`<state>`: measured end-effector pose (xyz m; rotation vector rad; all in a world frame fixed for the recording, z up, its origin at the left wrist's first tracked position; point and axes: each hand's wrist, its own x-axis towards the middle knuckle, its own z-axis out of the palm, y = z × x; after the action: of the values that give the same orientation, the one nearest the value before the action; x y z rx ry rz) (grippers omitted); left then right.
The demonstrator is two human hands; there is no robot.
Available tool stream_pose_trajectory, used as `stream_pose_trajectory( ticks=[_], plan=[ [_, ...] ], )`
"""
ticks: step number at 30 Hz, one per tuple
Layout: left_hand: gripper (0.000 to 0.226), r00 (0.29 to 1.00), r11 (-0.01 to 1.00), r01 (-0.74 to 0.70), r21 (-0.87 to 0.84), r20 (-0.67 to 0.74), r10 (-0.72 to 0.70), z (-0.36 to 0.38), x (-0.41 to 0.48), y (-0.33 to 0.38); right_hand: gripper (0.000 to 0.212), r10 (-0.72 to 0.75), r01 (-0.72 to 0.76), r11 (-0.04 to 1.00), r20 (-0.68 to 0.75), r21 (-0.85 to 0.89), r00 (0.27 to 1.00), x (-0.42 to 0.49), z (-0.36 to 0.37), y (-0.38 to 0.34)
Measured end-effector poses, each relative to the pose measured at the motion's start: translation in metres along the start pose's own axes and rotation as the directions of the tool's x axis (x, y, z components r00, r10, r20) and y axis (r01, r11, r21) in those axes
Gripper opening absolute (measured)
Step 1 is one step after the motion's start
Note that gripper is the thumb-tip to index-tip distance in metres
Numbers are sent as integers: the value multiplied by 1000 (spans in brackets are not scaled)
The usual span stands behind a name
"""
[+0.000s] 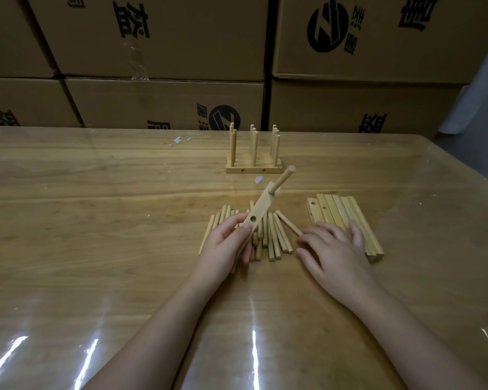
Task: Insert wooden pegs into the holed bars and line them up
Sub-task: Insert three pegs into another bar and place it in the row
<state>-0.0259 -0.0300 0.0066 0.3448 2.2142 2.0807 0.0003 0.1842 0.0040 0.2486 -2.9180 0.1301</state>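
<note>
Left hand (226,246) pinches the near end of a holed bar (261,209), thumb on the top face and fingers underneath. I have it tilted up and away over the pile, so the open holes face me and I can get at them.

Bar state: pale wood, and one peg (283,178) is seated at the far end, sticking out square to the face. The hole by my thumb is empty. A third hole is probably under my grip; I can't confirm that from here.

Right hand (333,249) is flat with fingers spread, holding nothing. Its fingertips are just beside a stray peg at the edge of the loose pegs (273,237). I can't tell whether they touch it.

The loose pegs lie roughly parallel on the worktop (96,220), right under the bar, so reaches are short. Blank bars (347,218) are stacked side by side at the right, partly under my right hand.

Finished bars (254,167) sit further back, butted together with pegs upright in three rows. That puts them out of the working zone. Cardboard boxes (164,102) are stacked behind.

My call: the next peg goes in the empty hole.
</note>
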Motion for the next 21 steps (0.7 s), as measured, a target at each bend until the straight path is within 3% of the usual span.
stream_pose_trajectory(
  ticks=[6,13,16,21],
  plan=[
    [31,1000,1000,6,3,-4,-6,0,1,-1,19,47,-51,998,-114,-32,992,1,-1,2],
    [29,1000,1000,13,5,-10,-13,1,2,-1,48,26,-30,998,-79,-51,997,1,0,-1],
    [29,1000,1000,15,6,-13,-15,1,1,0,45,8,-13,998,-82,-57,997,1,-1,-4],
    [26,999,1000,-2,26,-41,3,1,-1,2,37,66,-49,987,-104,156,992,2,0,-4]
  ],
)
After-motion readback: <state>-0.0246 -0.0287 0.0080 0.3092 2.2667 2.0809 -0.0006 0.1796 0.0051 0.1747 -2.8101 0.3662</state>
